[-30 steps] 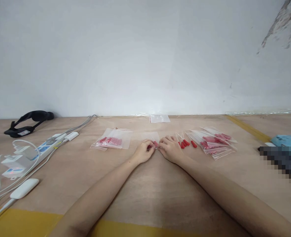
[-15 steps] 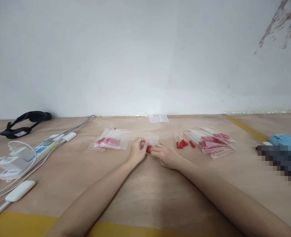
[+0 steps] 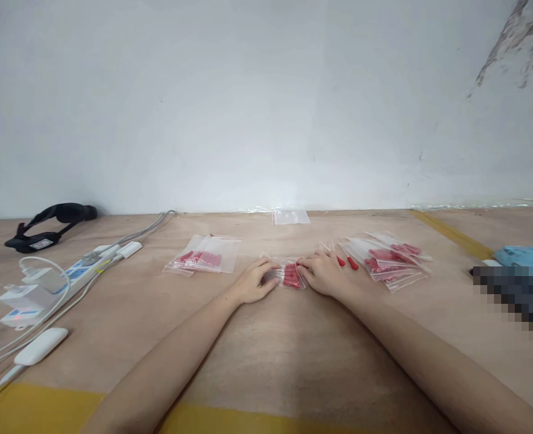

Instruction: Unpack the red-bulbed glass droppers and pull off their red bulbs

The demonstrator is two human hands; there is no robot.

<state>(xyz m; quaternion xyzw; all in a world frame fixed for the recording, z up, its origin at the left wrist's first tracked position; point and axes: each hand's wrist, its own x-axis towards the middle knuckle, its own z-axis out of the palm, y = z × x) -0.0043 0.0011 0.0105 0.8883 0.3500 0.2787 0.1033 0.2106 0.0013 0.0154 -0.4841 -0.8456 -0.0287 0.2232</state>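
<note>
The wooden tabletop (image 3: 266,343) runs back to a white wall (image 3: 248,108), where its far edge meets a strip of clear film, and a yellow band marks the near edge at the bottom of the view; another yellow stripe (image 3: 451,234) cuts diagonally across the right side. The broad middle of the table in front of the forearms lies bare, giving both arms room to slide, while the sides are crowded: a white power strip (image 3: 74,272) with plugs and trailing cables on the left, a black strap (image 3: 52,224) behind it near the wall, and a blue cloth (image 3: 526,258) at the right edge. Both forearms stretch forward and converge at the centre. The left hand (image 3: 252,280) lies palm down, fingers loosely curled, its fingertips pressing on the left end of a small clear zip bag of red-capped pieces (image 3: 289,274) that lies flat on the table. The right hand (image 3: 323,274) rests beside it, fingers bent, touching the bag's right end; whether either hand pinches the bag or only presses on it cannot be told. Just right of the right hand lie loose red-capped pieces (image 3: 350,263), and beyond them a fanned pile of filled bags (image 3: 388,259). One filled bag (image 3: 205,256) lies apart to the left, and an empty bag (image 3: 291,217) sits near the wall.
</note>
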